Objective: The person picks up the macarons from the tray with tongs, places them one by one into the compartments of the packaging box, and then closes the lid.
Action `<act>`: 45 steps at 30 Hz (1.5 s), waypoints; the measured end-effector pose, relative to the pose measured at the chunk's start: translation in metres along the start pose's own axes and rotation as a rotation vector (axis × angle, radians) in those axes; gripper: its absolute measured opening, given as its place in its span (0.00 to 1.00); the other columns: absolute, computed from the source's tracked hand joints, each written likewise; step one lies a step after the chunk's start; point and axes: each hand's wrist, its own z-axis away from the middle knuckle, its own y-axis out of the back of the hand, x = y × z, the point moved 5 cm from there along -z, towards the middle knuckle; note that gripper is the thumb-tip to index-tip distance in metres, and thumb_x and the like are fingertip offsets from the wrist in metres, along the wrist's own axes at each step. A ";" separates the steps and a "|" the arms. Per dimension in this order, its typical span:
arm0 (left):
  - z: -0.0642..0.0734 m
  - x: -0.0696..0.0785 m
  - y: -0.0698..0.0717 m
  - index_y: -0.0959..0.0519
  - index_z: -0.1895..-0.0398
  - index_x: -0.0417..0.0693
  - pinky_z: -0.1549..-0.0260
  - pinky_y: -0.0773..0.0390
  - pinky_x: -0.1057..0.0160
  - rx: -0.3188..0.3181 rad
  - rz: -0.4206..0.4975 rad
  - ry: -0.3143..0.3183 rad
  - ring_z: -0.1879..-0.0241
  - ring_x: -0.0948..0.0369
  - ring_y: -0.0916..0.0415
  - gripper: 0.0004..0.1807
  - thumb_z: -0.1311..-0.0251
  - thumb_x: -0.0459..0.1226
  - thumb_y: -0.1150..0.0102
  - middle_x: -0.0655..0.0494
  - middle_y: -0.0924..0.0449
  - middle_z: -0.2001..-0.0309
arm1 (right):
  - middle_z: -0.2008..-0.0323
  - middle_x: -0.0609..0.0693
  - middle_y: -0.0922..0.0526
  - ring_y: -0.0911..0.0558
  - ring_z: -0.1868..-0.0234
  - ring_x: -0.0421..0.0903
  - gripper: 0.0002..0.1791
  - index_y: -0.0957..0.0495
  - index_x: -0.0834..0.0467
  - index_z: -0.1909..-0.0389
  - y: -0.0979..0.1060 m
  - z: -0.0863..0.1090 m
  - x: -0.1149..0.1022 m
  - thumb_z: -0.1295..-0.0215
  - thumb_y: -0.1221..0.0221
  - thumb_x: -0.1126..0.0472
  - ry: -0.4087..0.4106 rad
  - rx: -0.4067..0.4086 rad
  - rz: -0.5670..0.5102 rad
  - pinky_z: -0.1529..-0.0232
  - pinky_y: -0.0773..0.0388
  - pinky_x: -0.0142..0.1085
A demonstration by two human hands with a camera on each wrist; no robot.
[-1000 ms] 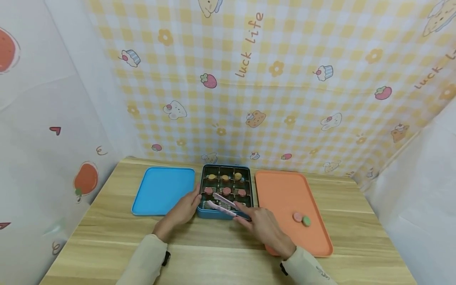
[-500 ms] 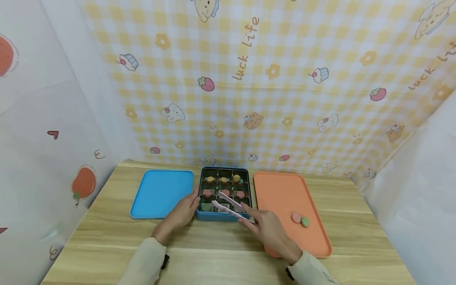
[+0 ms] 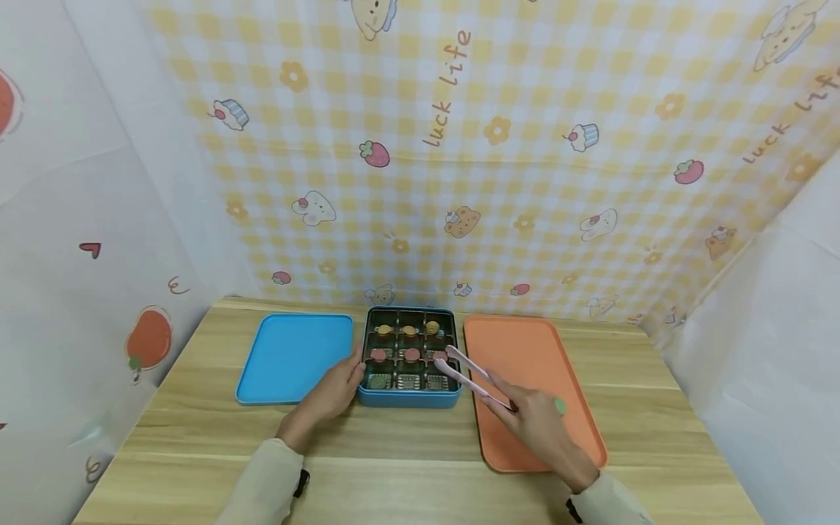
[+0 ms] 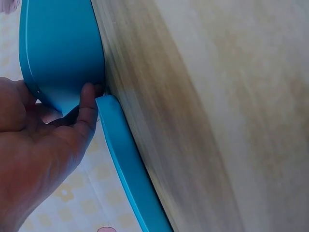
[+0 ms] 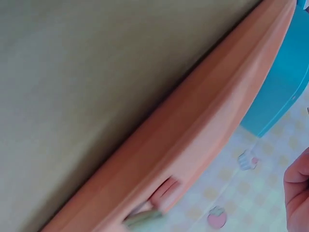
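Observation:
A blue box [image 3: 410,398] with a grid of compartments stands at centre. Yellow macarons [image 3: 409,331] sit in its back row, pink macarons [image 3: 412,355] in the middle row, and a green macaron [image 3: 378,381] at front left. My left hand [image 3: 335,386] holds the box's left side, fingers bent against its wall in the left wrist view. My right hand [image 3: 539,426] grips pale pink tongs [image 3: 469,383]. Their tips are spread, with nothing between them, over the box's right edge. On the orange tray, another green macaron [image 3: 560,405] shows beside my right hand; a pink macaron [image 5: 165,191] appears in the right wrist view.
Left of the box lies a flat blue lid [image 3: 295,359]. The orange tray [image 3: 518,343] lies close on its right. A checked cloth [image 3: 394,182] hangs behind the wooden table [image 3: 394,481], with white sheets at both sides.
My right hand and the tongs have moved right, from the box's front row toward the orange tray. The box's green macaron shows more plainly. My left hand stays at the box.

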 end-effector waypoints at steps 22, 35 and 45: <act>0.002 -0.003 -0.003 0.55 0.25 0.26 0.36 0.35 0.40 -0.002 -0.012 -0.004 0.31 0.37 0.39 0.30 0.21 0.34 0.64 0.26 0.40 0.31 | 0.87 0.29 0.45 0.51 0.86 0.22 0.27 0.19 0.62 0.43 0.057 0.075 0.078 0.45 0.28 0.63 -0.056 -0.028 0.173 0.88 0.46 0.21; -0.006 -0.005 -0.002 0.56 0.24 0.28 0.34 0.37 0.40 -0.006 -0.027 0.015 0.29 0.38 0.43 0.30 0.21 0.36 0.65 0.29 0.45 0.28 | 0.88 0.31 0.44 0.50 0.88 0.23 0.23 0.17 0.58 0.45 0.080 0.101 0.099 0.41 0.31 0.54 -0.125 -0.096 0.321 0.87 0.45 0.25; -0.004 -0.005 -0.003 0.56 0.23 0.30 0.36 0.34 0.40 0.020 0.003 -0.010 0.31 0.40 0.38 0.30 0.21 0.35 0.65 0.29 0.39 0.30 | 0.86 0.32 0.48 0.50 0.85 0.28 0.24 0.15 0.55 0.46 0.074 0.101 0.095 0.45 0.29 0.53 -0.070 -0.056 0.398 0.85 0.49 0.26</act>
